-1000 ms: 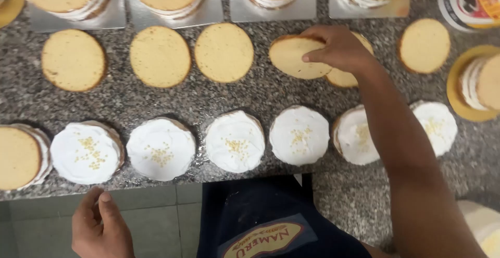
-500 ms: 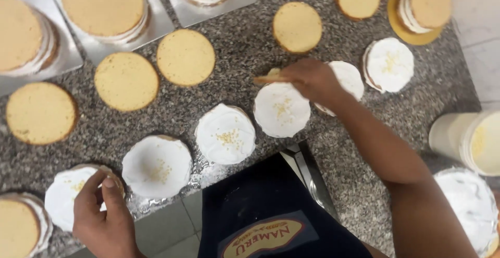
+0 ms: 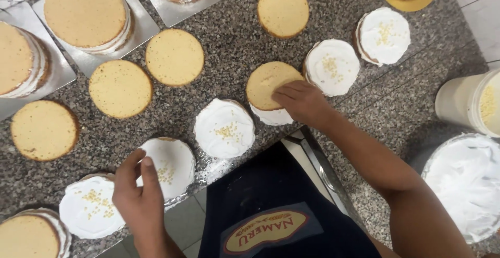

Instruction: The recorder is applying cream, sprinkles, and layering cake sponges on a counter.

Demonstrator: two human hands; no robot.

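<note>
Your right hand: fingers flat, pressing round tan sponge disc onto white cream-topped cake. Your left hand: fingers loosely extended, touching near-left white frosted cake.

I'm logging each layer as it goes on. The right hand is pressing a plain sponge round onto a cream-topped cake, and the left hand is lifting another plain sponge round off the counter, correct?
Not quite. In the head view the left hand holds no sponge; its fingers rest on a cream-topped cake. The right hand does press a plain sponge round onto cream.
</note>
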